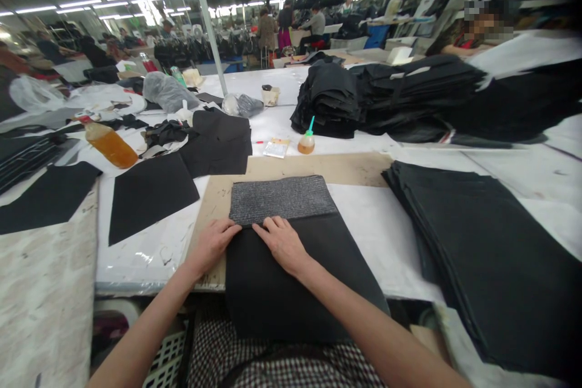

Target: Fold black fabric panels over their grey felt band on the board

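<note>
A black fabric panel (291,279) lies on the brown board and hangs over the table's front edge onto my lap. A grey textured strip (277,199) forms its far end. My left hand (213,247) is at the panel's left edge, its thumb and fingertips closed on the seam below the strip. Just to the right, my right hand (284,245) rests on the panel, thumb and fingers pressed together at the same seam. The fingertips of both hands are close but apart.
Stacked black sheets (491,242) lie at the right, with a large dark pile (400,94) behind. A small glue bottle (306,142) stands beyond the brown board (318,163). Loose black pieces (152,194) and an amber bottle (111,144) are at the left. Several people are farther back.
</note>
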The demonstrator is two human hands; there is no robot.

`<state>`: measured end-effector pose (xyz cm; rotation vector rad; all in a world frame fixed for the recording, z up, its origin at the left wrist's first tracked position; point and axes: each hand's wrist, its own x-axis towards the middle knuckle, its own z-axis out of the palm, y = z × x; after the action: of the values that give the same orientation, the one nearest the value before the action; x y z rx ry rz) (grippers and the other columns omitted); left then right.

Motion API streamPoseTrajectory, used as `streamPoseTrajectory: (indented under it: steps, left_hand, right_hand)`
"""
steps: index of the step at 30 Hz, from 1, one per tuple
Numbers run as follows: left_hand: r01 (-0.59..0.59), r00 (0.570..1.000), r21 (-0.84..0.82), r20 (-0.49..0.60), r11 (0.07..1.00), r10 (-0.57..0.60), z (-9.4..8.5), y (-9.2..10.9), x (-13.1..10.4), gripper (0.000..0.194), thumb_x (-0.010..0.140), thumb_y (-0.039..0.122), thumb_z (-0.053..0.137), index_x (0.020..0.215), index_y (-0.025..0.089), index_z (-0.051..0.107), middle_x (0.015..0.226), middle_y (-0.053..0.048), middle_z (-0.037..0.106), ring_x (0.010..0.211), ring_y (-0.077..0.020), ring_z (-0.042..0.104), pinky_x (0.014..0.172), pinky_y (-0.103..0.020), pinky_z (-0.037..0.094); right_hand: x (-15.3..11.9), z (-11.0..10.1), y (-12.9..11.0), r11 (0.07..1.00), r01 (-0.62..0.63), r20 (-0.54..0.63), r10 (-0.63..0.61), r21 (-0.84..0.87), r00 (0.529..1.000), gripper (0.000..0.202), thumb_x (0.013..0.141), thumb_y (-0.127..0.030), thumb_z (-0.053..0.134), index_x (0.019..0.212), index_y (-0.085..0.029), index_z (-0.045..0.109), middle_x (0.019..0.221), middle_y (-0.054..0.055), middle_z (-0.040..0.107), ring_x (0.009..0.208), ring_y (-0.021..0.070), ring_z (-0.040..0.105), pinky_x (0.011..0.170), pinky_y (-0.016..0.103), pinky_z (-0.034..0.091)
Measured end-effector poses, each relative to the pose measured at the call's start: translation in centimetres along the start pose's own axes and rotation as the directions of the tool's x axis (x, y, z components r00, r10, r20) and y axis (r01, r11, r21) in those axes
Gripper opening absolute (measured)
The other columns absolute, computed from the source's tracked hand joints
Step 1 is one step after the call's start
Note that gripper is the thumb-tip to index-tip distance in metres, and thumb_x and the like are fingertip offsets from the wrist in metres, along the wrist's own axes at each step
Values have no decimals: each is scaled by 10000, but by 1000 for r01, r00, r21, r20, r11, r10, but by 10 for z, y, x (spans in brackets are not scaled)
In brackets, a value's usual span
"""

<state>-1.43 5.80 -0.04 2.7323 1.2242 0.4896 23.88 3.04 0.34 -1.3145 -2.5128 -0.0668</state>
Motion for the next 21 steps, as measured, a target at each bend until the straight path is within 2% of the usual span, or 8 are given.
streamPoseTrajectory:
  steps: [5,11,21]
  left_hand:
    - [-122,992,95,-26,988,125,1,-5,-4,375,1000,185,393,1316,249,584,1153,-95,637,1045,-246,575,915,-442,470]
    - [-150,988,143,-1,978,152,0,-6,-2,360,994,168,414,1308,240,575,1148,-85,625,1032,-233,566,905,-425,471]
    - [-206,977,249,99,946,187,-9,-2,2,369,986,141,435,1335,194,545,1177,-105,620,1008,-237,555,898,-419,445]
  right_hand:
    - [-1,2,-1,1000,10,-15,-10,6,1000,373,999,-173,466,1367,-214,519,1099,85,561,1020,233,478,892,382,443]
    - [5,3,0,995,94,-17,-93,41,996,387,992,-175,499,1380,-178,498,1249,97,544,1151,237,460,977,376,452]
    - [14,4,-16,996,91,-16,-91,21,996,325,994,-138,461,1309,-143,539,1153,103,575,1097,232,495,942,375,474]
